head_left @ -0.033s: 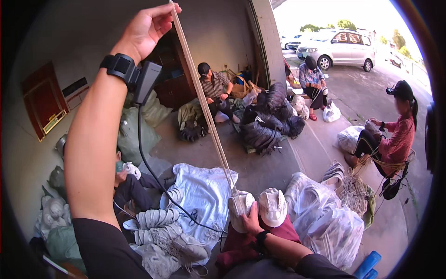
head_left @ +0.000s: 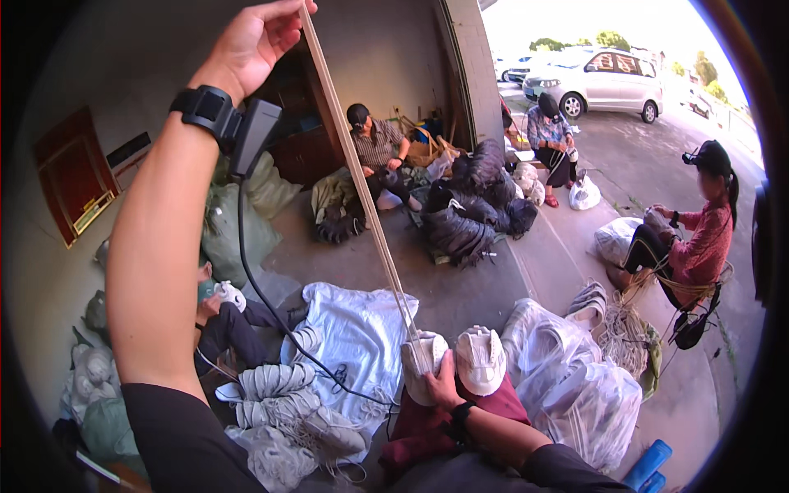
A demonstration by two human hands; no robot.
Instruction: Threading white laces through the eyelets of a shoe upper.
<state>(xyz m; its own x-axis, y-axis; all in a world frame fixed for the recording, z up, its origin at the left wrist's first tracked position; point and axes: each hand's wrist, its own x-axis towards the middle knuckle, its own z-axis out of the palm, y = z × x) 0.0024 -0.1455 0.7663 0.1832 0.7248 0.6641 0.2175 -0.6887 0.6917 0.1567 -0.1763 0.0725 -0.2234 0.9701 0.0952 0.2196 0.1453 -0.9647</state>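
Left hand (head_left: pixel 255 49): raised high, fingertips pinching the upper end of the pale laces (head_left: pixel 359 171).
Pale laces: stretched straight from the left hand down to the near shoe (head_left: pixel 417 353).
Near shoe: just left of the right hand (head_left: pixel 446 386).
Right hand: gripping that shoe's side, some fingers hidden.
Other shoe (head_left: pixel 482 361): just right of the right hand.

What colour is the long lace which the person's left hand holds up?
The lace is pale beige; it shows best in the head view.
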